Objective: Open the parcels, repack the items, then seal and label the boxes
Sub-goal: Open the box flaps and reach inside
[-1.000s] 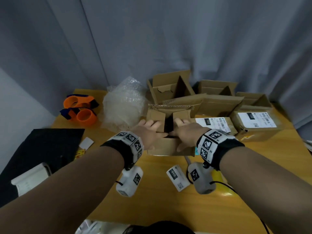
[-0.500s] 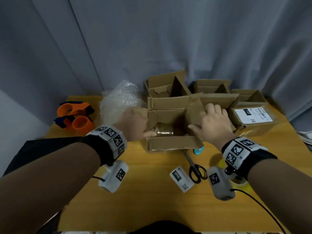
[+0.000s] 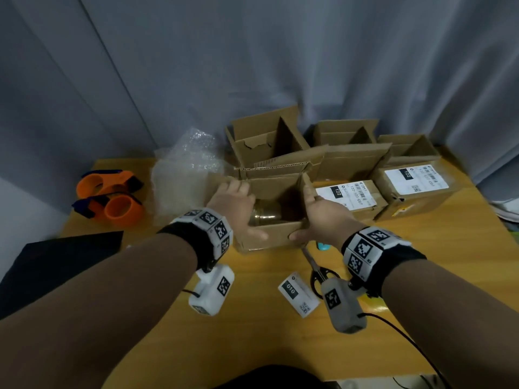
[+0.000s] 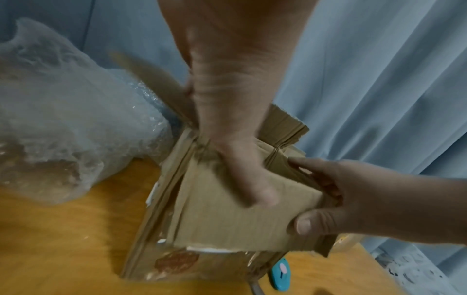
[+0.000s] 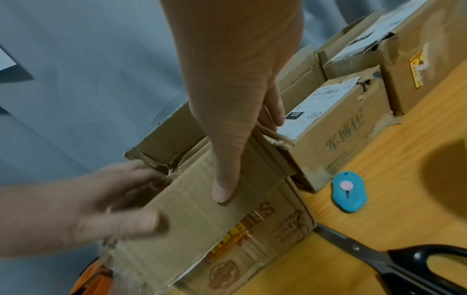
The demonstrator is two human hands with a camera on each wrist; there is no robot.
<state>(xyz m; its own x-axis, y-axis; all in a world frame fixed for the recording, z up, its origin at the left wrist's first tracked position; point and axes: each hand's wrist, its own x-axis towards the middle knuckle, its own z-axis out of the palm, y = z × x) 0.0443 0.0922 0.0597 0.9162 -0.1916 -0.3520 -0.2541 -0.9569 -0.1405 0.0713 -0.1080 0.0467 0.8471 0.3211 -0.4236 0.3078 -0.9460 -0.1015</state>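
An open cardboard box (image 3: 269,238) stands mid-table with its flaps spread. A brass-coloured jar (image 3: 265,216) lies inside it. My left hand (image 3: 244,211) grips the box's front left corner, thumb on the folded-down front flap (image 4: 227,219) and fingers over the left side flap. My right hand (image 3: 309,214) grips the front right corner the same way, its thumb (image 5: 222,191) flat on the front flap (image 5: 202,219) and its fingers down the right side. The right hand (image 4: 353,199) also shows in the left wrist view, and the blurred left hand (image 5: 101,199) in the right wrist view.
Bubble wrap (image 3: 185,178) and two orange tape dispensers (image 3: 109,197) lie to the left. Two labelled parcels (image 3: 348,195) (image 3: 412,186) sit right of the box, with empty open boxes (image 3: 266,138) behind. Scissors (image 3: 320,270), a blue cutter (image 5: 348,191) and a loose label (image 3: 297,293) lie in front.
My hands went from the shut top flaps to spreading them apart. They now sit at the box's front corners, the flaps are open and the jar shows.
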